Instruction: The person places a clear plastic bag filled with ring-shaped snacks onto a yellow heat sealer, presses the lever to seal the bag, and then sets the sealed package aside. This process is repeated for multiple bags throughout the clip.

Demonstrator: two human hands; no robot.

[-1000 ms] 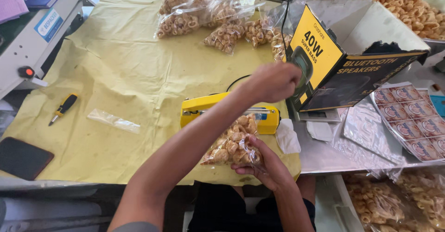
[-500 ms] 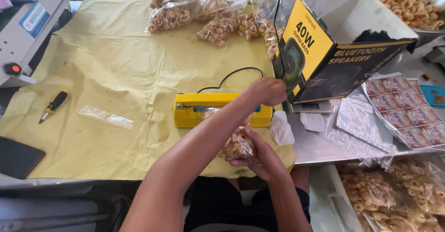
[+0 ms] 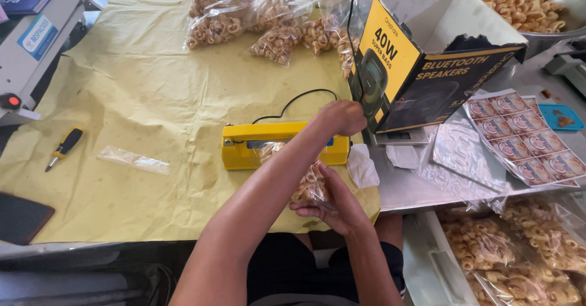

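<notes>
The left hand [image 3: 342, 116] has come down onto the sealer [image 3: 284, 144], fist pressing its bar; the right hand [image 3: 332, 205] grips the snack bag [image 3: 305, 184] just below, mid-seal.

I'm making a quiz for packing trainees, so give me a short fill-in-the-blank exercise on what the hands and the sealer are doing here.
1. The left hand presses down on the ____ heat sealer.
2. The right hand holds a clear bag of ring-shaped ____.
3. The screwdriver on the yellow paper has a black and ____ handle.
4. The empty clear bag lies between the screwdriver and the ____.

Missing words: yellow; snacks; yellow; heat sealer
</notes>
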